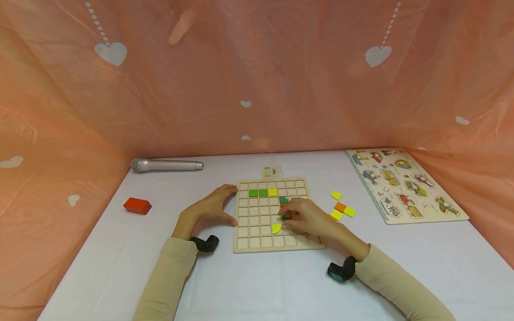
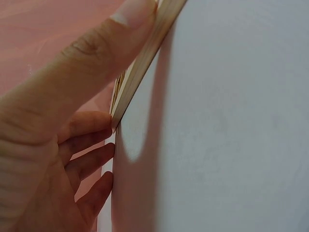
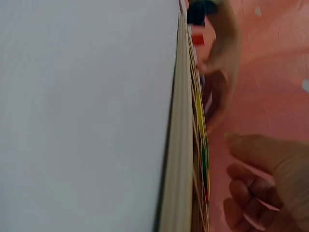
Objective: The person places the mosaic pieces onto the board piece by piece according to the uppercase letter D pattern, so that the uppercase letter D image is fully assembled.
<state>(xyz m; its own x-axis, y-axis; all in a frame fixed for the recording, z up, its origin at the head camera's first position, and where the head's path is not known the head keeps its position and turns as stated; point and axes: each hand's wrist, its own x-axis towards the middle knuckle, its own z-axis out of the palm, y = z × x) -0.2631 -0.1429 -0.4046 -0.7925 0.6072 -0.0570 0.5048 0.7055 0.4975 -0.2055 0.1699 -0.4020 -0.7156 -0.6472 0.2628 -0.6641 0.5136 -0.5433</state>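
A wooden grid board (image 1: 243,243) lies on the white table. My left hand (image 1: 210,206) touches its left edge, thumb low and fingers near the upper corner; in the left wrist view the thumb (image 2: 91,60) lies along the board's side. Over the board's middle right is my right hand (image 1: 307,216), fingers bent and thumb apart from them. A green piece (image 1: 285,217) shows between its thumb and fingertips in the head view; nothing appears pinched in the right wrist view. Two green squares, a yellow square (image 1: 272,192), a green rounded piece (image 1: 283,199) and a yellow rounded piece (image 1: 276,228) sit in cells.
Loose yellow and orange tiles (image 1: 340,207) lie right of the board. A small pattern card (image 1: 271,172) lies behind it. Farther right is a picture puzzle board (image 1: 405,185). At left are a silver microphone (image 1: 168,165) and a red block (image 1: 137,206).
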